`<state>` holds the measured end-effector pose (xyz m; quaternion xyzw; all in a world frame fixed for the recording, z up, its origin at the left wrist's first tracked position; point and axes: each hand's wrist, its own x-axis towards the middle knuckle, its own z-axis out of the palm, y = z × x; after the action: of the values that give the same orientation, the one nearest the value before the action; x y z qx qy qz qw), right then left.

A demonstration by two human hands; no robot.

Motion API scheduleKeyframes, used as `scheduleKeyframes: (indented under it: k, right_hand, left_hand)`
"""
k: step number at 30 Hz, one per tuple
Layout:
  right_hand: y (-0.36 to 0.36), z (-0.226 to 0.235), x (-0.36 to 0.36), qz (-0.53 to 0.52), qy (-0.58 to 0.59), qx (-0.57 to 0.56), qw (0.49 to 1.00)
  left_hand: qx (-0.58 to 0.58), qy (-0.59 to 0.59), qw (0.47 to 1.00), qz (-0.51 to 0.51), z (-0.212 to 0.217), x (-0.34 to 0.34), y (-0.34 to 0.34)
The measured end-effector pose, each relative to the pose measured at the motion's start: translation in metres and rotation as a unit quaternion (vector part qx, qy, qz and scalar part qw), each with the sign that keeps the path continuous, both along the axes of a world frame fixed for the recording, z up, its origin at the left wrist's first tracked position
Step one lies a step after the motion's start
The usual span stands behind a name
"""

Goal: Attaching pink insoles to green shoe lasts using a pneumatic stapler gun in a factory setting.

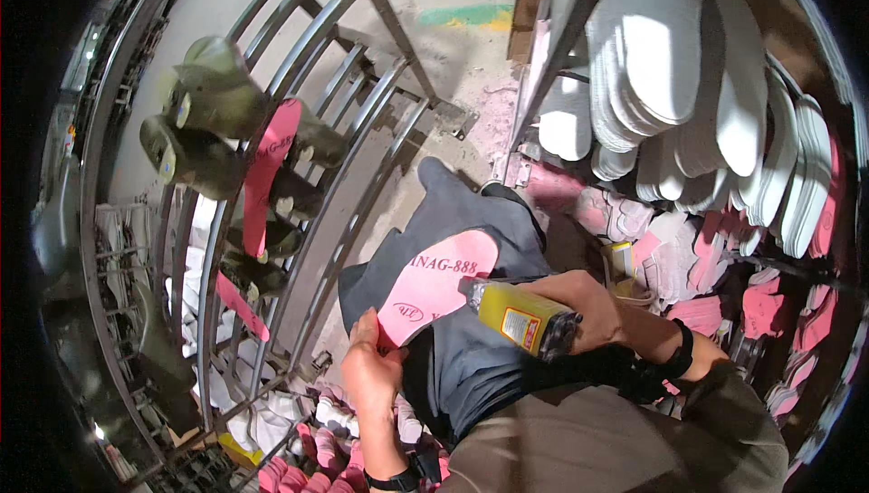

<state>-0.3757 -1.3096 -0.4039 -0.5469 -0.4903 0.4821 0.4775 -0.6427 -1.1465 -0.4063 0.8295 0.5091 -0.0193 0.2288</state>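
Observation:
My left hand [373, 368] pinches one end of a pink insole [444, 280] with dark printing, thumb on top. The insole lies slanted above a dark blue-grey cloth [480, 212] over my lap. My right hand [579, 312] is closed round a yellow-green and black boxy object [518, 316] with a label; its exact kind I cannot make out. Its grey narrow end points left, at the insole's edge; whether it touches I cannot tell. The right fingers are partly hidden behind it.
A metal rack [308, 49] on the left carries olive-green boots [204, 113] and another pink insole [269, 181]. White insoles [643, 58] stand stacked on the right, above a heap of pink and white shoe parts [697, 267]. Pink pieces [317, 457] lie by my left forearm.

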Motion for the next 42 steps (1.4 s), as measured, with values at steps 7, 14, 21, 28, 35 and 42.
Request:
scheduleKeyframes:
  k: [7, 14, 21, 28, 35, 42]
  right_hand:
    - [0.006, 0.0, -0.013, -0.007, -0.03, -0.025, 0.999]
    - [0.01, 0.002, -0.025, -0.011, -0.031, -0.079, 0.996]
    - [0.012, 0.01, -0.042, 0.036, -0.121, -0.004, 0.992]
    - [0.009, 0.009, -0.035, -0.008, -0.095, -0.007, 0.995]
    - [-0.016, -0.013, -0.03, -0.212, -0.102, -0.045, 0.971]
    - [-0.032, -0.056, -0.005, -0.17, -0.039, -0.154, 0.973]
  left_hand:
    - [-0.005, 0.006, 1.0, 0.021, 0.003, 0.002, -0.007]
    - [0.108, -0.02, 0.993, -0.04, -0.011, -0.014, -0.021]
    - [0.134, 0.013, 0.99, -0.039, -0.016, -0.018, -0.046]
    - [0.213, 0.032, 0.974, -0.067, -0.02, -0.025, -0.028]
    - [-0.266, -0.304, 0.915, 0.023, -0.045, -0.043, -0.017]
    - [-0.419, -0.63, 0.609, 0.238, -0.02, -0.049, -0.054]
